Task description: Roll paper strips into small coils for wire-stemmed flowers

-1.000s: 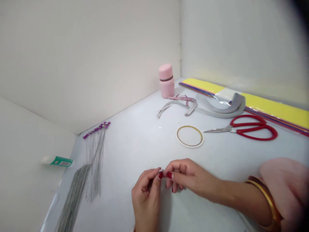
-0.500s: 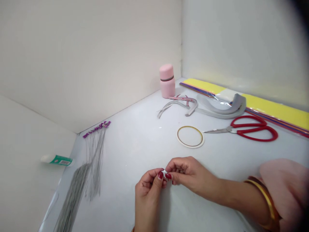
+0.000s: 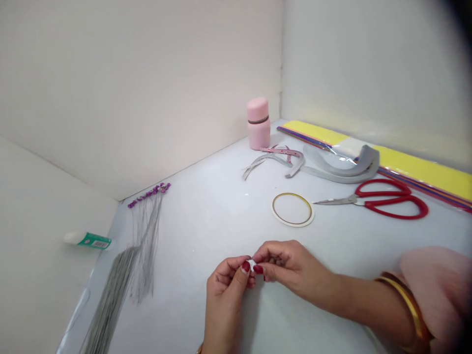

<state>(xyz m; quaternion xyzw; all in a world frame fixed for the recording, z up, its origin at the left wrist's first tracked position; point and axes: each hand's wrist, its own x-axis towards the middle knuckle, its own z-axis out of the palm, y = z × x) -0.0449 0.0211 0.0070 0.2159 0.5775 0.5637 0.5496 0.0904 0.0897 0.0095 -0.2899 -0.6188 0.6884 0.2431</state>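
My left hand (image 3: 225, 290) and my right hand (image 3: 287, 268) meet near the front of the white table (image 3: 206, 216). Both pinch a tiny white piece (image 3: 251, 265) between thumbs and fingertips. It looks like a small rolled paper strip, mostly hidden by my fingers. A gold bangle (image 3: 409, 305) sits on my right wrist. The thin tape ring (image 3: 292, 209) lies just beyond my hands.
Red scissors (image 3: 383, 199) lie at the right. Grey paper strips (image 3: 332, 164) and a yellow strip pack (image 3: 405, 164) sit behind them. A pink bottle (image 3: 258, 123) stands in the corner. Thin wires (image 3: 125, 265) with purple beads (image 3: 149, 194) and a glue tube (image 3: 88, 240) lie left.
My hands have drawn closer together and the small white piece now shows between the fingertips. The view has shifted slightly.
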